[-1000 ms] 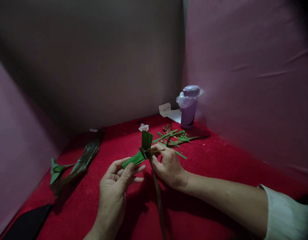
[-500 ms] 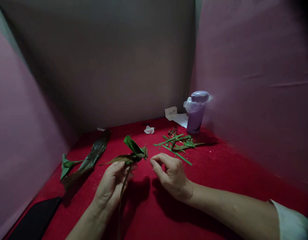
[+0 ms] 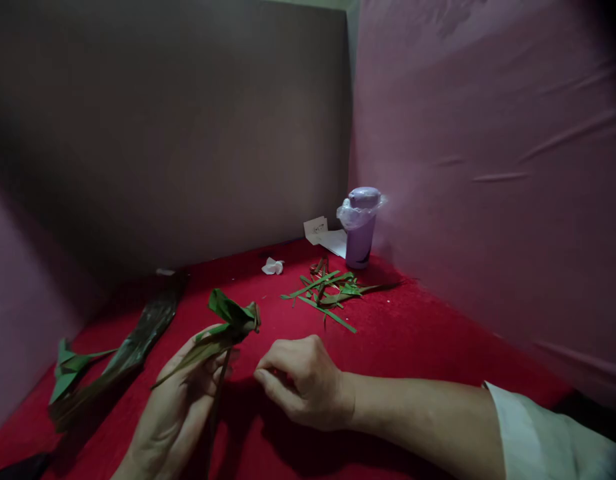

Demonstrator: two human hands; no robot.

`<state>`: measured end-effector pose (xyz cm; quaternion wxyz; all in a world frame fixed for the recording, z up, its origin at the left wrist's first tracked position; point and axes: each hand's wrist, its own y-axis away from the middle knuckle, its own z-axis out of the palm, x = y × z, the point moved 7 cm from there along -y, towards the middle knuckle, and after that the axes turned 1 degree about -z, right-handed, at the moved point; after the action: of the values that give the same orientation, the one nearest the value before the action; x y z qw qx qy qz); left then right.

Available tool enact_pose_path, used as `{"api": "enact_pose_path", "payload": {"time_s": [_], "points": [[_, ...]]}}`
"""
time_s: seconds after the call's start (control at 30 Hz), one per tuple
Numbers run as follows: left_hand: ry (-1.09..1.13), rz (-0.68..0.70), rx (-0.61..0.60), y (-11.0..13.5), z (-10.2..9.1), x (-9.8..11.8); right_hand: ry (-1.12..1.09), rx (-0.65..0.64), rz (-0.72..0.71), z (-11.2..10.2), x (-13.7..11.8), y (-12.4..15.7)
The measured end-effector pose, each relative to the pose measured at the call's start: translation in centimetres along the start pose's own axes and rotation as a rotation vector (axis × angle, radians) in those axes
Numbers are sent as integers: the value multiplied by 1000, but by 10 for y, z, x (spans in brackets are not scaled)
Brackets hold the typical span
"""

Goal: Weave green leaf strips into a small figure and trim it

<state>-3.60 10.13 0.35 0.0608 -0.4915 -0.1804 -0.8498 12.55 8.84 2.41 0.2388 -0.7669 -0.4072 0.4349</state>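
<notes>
My left hand (image 3: 181,400) is closed around a folded green and brown leaf piece (image 3: 233,317). A blunt, wrapped-looking end points right, and a long thin brown strip (image 3: 215,400) hangs down from it past my fingers. Just to the right, my right hand (image 3: 305,383) hovers low over the red cloth, apart from the leaf piece. Its thumb and forefinger are pinched together; whatever is between the tips, if anything, is too small to make out. Beyond it lies a loose pile of cut leaf strips (image 3: 333,290), with some thin coppery strands among them.
On the left, a folded green leaf piece (image 3: 71,370) lies by a long dark leaf bundle (image 3: 145,327). A crumpled white tissue (image 3: 273,267), white papers (image 3: 333,241) and a purple tumbler (image 3: 361,243) with plastic around its top stand toward the back. Walls enclose the red cloth (image 3: 403,340).
The view has swung right, so things sit farther left. My left hand has tilted the leaf piece and lies lower in view. The right hand stays pinched, a little lower.
</notes>
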Motion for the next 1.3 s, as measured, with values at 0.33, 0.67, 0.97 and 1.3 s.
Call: {"api": "enact_pose_path", "payload": {"time_s": [0.33, 0.67, 0.97, 1.3], "points": [[146, -258, 56, -5, -9, -28, -172, 172, 132, -16, 3, 1], [222, -186, 57, -3, -5, -22, -392, 185, 362, -12, 15, 1], [206, -138, -39, -1, 2, -15, -272, 53, 294, -1, 14, 0], [172, -88, 159, -4, -10, -12, 214, -70, 265, -4, 32, -7]]}}
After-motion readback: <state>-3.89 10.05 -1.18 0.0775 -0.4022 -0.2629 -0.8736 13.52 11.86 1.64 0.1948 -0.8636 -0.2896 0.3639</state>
